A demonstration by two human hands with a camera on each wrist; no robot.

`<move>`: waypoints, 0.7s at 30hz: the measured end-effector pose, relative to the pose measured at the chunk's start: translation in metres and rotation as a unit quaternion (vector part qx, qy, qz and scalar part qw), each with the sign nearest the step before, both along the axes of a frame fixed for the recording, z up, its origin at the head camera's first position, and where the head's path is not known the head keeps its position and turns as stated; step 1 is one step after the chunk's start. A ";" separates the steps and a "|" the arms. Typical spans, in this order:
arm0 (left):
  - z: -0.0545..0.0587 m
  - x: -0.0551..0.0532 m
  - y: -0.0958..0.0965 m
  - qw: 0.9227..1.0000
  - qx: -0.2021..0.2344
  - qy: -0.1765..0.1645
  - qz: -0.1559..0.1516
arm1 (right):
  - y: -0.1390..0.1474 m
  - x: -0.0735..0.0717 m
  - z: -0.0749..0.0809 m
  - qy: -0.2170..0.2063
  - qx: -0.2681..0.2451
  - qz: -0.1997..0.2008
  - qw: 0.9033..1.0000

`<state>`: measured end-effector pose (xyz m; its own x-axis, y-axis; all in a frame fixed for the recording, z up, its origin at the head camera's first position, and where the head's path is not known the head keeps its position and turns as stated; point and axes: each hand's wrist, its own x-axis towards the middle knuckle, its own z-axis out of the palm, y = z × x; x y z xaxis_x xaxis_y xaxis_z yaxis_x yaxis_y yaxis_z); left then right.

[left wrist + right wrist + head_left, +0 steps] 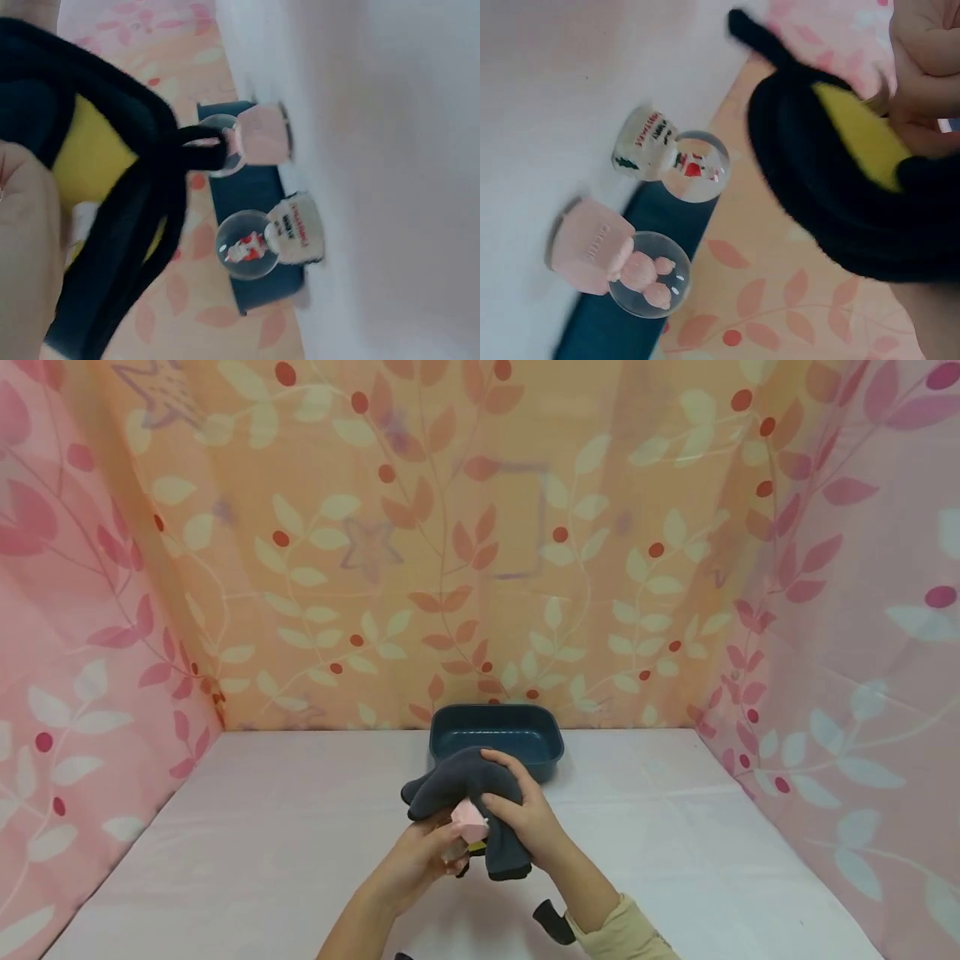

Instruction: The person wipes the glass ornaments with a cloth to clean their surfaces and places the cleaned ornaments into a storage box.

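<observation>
My right hand (536,818) grips a curved dark grey padded fabric piece (457,777) from its right side. This piece has black edging, and in both wrist views a yellow inner face (94,146) (855,135) and a thin black strap show. My left hand (420,856) holds a pink block-shaped thing (468,822), resembling a snow globe base, against the underside of the fabric; a clear part shows by the fingers. In the wrist views, a pink snow globe (262,135) (592,247) and a white-based snow globe (298,229) (645,142) with a red figure stand on the table.
A dark blue basin (558,747) stands at the back of the white table (300,843), behind the snow globes. Near my right forearm lies a small dark piece (553,920), and another dark edge (402,956) shows at the front. Floral cloth walls (450,635) enclose the table.
</observation>
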<state>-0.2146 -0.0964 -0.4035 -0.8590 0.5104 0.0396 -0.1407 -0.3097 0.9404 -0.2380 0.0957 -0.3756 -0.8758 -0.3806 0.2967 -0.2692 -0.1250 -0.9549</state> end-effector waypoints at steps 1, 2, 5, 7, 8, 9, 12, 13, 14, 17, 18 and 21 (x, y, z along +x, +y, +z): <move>0.000 0.001 0.001 1.000 -0.006 0.003 0.007 | 0.000 0.000 -0.001 -0.002 0.000 -0.010 1.000; -0.001 0.002 0.001 1.000 -0.012 0.008 0.011 | -0.001 0.001 -0.001 -0.003 0.000 -0.020 1.000; -0.001 0.005 0.002 0.999 -0.025 0.017 0.024 | -0.002 0.001 -0.002 0.003 0.000 -0.044 0.999; 0.000 0.005 0.002 0.999 -0.034 0.024 0.031 | -0.003 0.000 -0.004 0.005 -0.002 -0.053 0.999; 0.001 0.005 0.002 0.998 -0.040 0.029 0.033 | -0.003 -0.001 -0.005 0.003 -0.002 -0.059 0.998; 0.001 0.005 0.001 0.998 -0.047 0.031 0.035 | -0.003 -0.002 -0.006 0.001 -0.001 -0.067 0.998; 0.003 0.005 0.000 0.995 -0.078 0.037 0.048 | -0.001 -0.002 -0.008 -0.020 0.005 -0.099 0.995; 0.004 0.005 0.000 0.993 -0.093 0.041 0.057 | 0.000 -0.002 -0.009 -0.029 0.007 -0.112 0.993; 0.004 0.005 0.000 0.991 -0.105 0.043 0.068 | 0.001 -0.002 -0.009 -0.038 0.004 -0.123 0.992; 0.007 0.003 -0.001 0.983 -0.138 0.054 0.109 | 0.002 0.001 -0.007 -0.067 -0.014 -0.144 0.987; 0.009 0.003 -0.001 0.980 -0.144 0.059 0.122 | 0.002 0.002 -0.005 -0.072 -0.021 -0.144 0.987; 0.013 0.001 0.001 0.976 -0.147 0.071 0.145 | -0.001 0.006 -0.002 -0.085 -0.041 -0.125 0.988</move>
<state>-0.2135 -0.0954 -0.3910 -0.9656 0.2534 0.0578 0.0516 -0.0309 0.9982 -0.2321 0.0944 -0.3775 -0.9792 -0.1270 0.1586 -0.1385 -0.1539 -0.9783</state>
